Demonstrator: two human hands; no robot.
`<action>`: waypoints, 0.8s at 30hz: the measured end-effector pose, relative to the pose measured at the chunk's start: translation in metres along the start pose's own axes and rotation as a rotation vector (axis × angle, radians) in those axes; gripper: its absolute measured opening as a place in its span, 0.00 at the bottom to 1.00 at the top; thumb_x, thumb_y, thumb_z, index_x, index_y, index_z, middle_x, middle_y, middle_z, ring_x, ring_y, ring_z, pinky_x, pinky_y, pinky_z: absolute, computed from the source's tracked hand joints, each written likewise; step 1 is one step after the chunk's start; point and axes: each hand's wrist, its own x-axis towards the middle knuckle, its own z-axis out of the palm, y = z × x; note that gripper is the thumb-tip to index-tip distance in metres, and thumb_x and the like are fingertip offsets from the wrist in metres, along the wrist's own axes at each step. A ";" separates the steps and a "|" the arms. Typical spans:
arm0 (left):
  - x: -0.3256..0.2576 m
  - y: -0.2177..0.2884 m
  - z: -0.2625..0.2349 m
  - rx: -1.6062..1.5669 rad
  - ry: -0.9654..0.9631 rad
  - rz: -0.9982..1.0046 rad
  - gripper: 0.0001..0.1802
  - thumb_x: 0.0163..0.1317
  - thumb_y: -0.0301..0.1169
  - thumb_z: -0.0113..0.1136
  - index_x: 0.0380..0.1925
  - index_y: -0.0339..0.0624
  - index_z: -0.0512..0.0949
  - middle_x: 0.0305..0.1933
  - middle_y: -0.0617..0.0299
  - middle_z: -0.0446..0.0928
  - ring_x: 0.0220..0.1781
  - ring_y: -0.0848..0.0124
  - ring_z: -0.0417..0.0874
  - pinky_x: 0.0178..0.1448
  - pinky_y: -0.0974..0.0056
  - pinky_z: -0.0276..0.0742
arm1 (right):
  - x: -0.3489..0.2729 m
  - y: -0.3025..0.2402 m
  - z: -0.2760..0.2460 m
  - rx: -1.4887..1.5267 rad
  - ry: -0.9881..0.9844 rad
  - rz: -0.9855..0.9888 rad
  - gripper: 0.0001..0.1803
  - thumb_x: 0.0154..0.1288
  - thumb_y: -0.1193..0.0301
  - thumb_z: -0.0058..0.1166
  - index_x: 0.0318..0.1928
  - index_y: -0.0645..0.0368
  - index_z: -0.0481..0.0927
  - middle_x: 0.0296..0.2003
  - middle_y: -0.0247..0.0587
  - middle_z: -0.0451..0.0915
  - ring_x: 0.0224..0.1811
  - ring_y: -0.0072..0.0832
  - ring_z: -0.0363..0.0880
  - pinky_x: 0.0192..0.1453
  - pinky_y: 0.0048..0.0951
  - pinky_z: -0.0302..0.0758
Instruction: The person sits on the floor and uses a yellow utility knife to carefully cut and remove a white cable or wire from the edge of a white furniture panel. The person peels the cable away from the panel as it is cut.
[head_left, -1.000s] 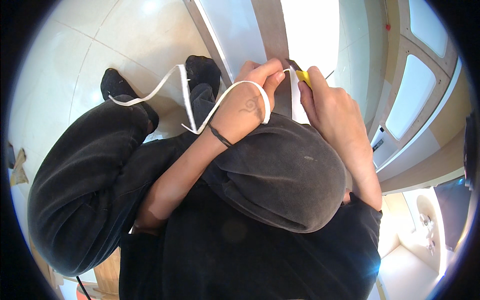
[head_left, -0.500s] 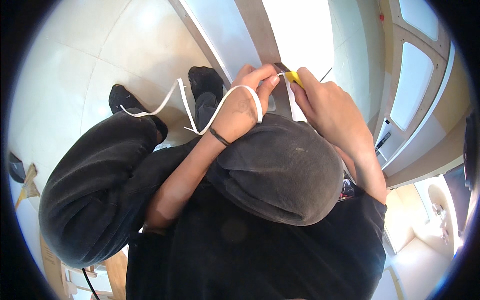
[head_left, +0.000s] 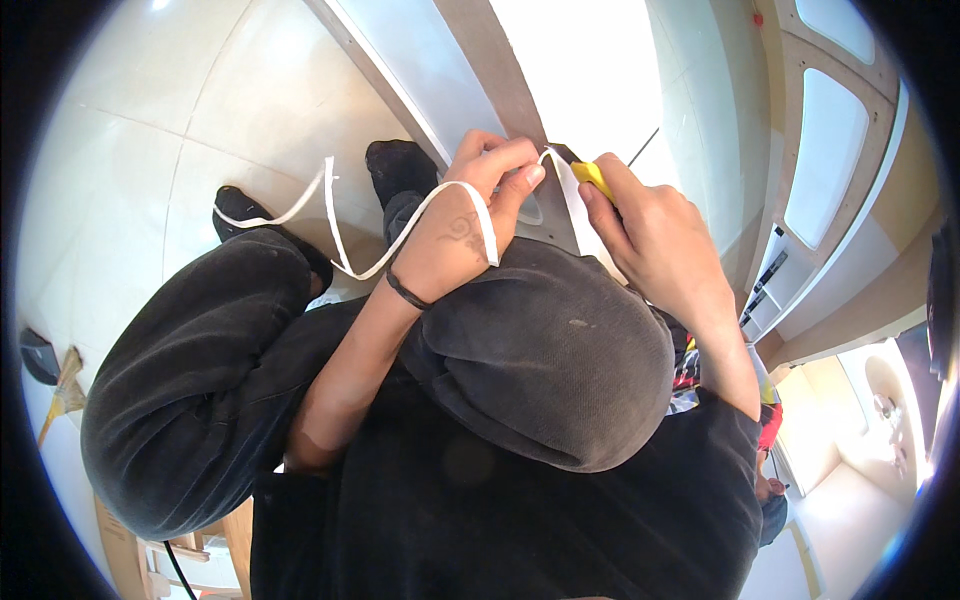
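The person crouches over a pale floor (head_left: 150, 150), knees drawn up. The left hand (head_left: 460, 235) is closed, pinching a long white strip (head_left: 400, 240) that loops back over its wrist and trails toward the dark shoes (head_left: 400, 165). The right hand (head_left: 650, 235) grips a yellow-handled knife (head_left: 590, 175) — its tip meets the strip's end against the upright panel (head_left: 500, 80).

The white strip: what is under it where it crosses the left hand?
The white strip drapes over the back of the left hand, across a dark mark on the skin. Its end runs under the fingers toward the yellow tool in the right hand; that grip is hidden.
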 end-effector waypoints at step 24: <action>0.005 -0.006 -0.014 0.000 -0.068 0.030 0.10 0.74 0.32 0.59 0.43 0.34 0.80 0.43 0.54 0.76 0.38 0.61 0.79 0.44 0.60 0.76 | 0.009 -0.004 -0.010 -0.020 -0.120 -0.018 0.12 0.80 0.63 0.48 0.45 0.60 0.70 0.20 0.53 0.78 0.25 0.55 0.81 0.30 0.53 0.75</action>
